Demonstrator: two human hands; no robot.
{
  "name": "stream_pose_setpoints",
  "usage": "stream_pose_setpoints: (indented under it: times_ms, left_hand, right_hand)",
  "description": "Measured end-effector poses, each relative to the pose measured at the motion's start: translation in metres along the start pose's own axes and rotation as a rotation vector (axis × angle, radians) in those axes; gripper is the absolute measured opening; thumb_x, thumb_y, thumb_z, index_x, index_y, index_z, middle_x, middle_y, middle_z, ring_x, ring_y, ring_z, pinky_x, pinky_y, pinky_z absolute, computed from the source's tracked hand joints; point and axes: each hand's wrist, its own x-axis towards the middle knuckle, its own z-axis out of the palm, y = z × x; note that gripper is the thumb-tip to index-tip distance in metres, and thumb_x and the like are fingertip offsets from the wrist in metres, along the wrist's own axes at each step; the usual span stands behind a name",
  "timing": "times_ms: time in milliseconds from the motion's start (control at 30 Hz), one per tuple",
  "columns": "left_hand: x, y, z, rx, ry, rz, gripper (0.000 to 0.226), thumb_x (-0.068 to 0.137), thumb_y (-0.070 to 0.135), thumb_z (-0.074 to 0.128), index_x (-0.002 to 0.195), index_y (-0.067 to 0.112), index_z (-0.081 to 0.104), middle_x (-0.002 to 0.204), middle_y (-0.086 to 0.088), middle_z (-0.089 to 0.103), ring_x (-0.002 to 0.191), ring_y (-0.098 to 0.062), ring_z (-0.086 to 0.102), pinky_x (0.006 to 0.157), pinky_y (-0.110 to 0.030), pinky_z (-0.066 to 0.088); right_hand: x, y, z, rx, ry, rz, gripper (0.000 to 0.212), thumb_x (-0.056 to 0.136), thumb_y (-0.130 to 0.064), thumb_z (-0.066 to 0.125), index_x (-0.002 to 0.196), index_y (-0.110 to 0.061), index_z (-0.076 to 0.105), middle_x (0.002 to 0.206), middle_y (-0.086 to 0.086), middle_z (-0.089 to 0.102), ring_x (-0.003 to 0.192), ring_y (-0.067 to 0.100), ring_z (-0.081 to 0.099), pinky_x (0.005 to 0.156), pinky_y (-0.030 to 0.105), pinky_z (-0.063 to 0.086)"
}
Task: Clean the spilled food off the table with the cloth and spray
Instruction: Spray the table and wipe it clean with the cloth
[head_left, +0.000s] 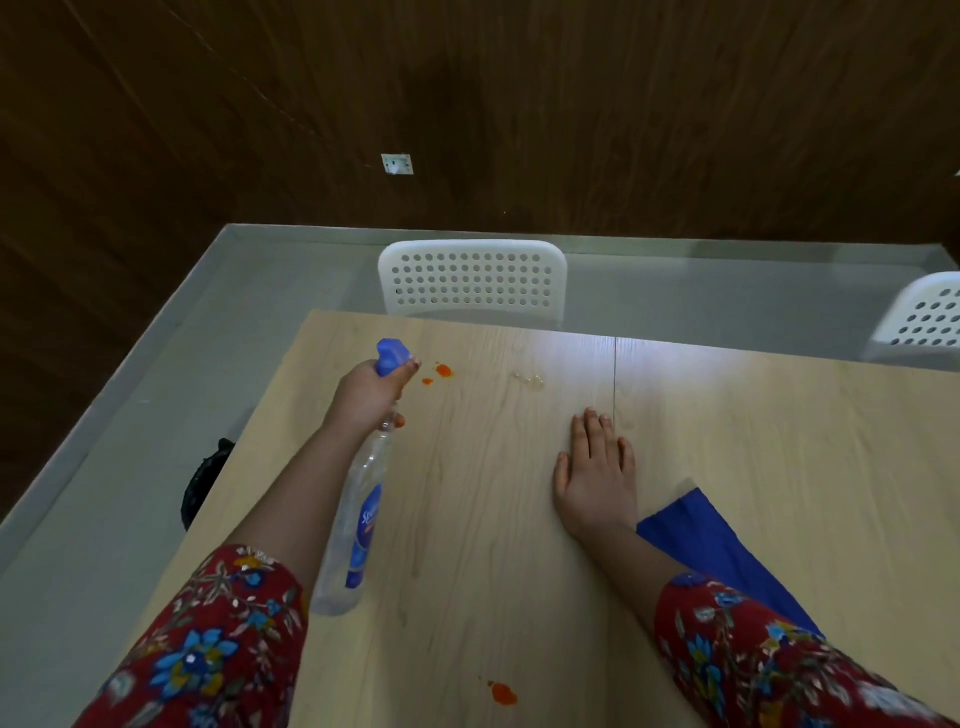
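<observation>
Fingers of the left hand (371, 389) curled round the bottle (358, 519) neck, nozzle just beside orange spills (443, 370). The right hand (597, 473) lay flat, fingers straight, on the counter (779, 441), forearm over the cloth (711, 545). Another spill (503, 693) sat near the front edge.

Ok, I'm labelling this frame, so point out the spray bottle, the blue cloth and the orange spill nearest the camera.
spray bottle (363, 483): head view, on the clear body above the label.
blue cloth (711, 551): head view, middle of the visible fabric.
orange spill (503, 693): head view, centre of the blob.
</observation>
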Motion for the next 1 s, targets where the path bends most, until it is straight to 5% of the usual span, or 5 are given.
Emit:
stream_pose_setpoints:
  times_ms: [167, 333, 567, 800, 1000]
  left_hand:
    - [0.001, -0.01, -0.023, 0.039, 0.187, 0.011, 0.042, 0.091, 0.05, 0.055, 0.082, 0.009, 0.055, 0.069, -0.008, 0.057, 0.05, -0.021, 0.063, 0.064, -0.033, 0.048]
    - [0.001, -0.028, -0.061, 0.136, 0.391, -0.011, 0.045, 0.091, 0.049, 0.056, 0.087, 0.004, 0.056, 0.071, -0.012, 0.061, 0.05, -0.022, 0.065, 0.051, -0.026, 0.039]
    - [-0.011, -0.055, -0.089, 0.237, 0.336, -0.144, 0.048, 0.091, 0.052, 0.054, 0.08, 0.005, 0.053, 0.063, -0.01, 0.058, 0.059, -0.026, 0.069, 0.056, -0.029, 0.041]
    - [-0.046, -0.062, -0.064, -0.049, 0.17, -0.102, 0.039, 0.088, 0.047, 0.063, 0.083, 0.009, 0.057, 0.073, -0.005, 0.056, 0.045, -0.023, 0.057, 0.056, -0.028, 0.043]
    - [-0.103, -0.039, -0.042, -0.182, 0.082, -0.028, 0.032, 0.089, 0.043, 0.063, 0.087, 0.012, 0.059, 0.077, -0.004, 0.057, 0.047, -0.019, 0.056, 0.058, -0.03, 0.046]
  right_hand:
    - [0.0, 0.002, 0.001, -0.026, -0.009, -0.013, 0.07, 0.091, -0.043, -0.001, 0.155, -0.015, 0.004, 0.163, 0.003, 0.001, 0.15, 0.018, -0.002, 0.121, 0.04, 0.001]
    - [0.001, 0.001, 0.004, -0.032, -0.011, -0.019, 0.068, 0.093, -0.042, 0.003, 0.155, -0.013, 0.006, 0.163, 0.004, 0.002, 0.15, 0.019, -0.002, 0.12, 0.04, -0.001]
    - [0.001, 0.003, 0.003, -0.028, -0.013, -0.017, 0.07, 0.092, -0.042, 0.001, 0.155, -0.013, 0.007, 0.163, 0.004, 0.003, 0.15, 0.019, -0.001, 0.12, 0.04, 0.0]
    - [0.0, 0.004, -0.002, -0.023, -0.045, -0.033, 0.069, 0.092, -0.043, 0.003, 0.155, -0.015, 0.003, 0.163, 0.003, -0.001, 0.15, 0.019, -0.005, 0.12, 0.04, -0.002]
    - [0.016, 0.008, -0.023, 0.031, -0.356, -0.05, 0.072, 0.098, -0.047, 0.019, 0.153, -0.016, -0.015, 0.159, 0.004, -0.024, 0.147, 0.021, -0.019, 0.118, 0.041, -0.007]
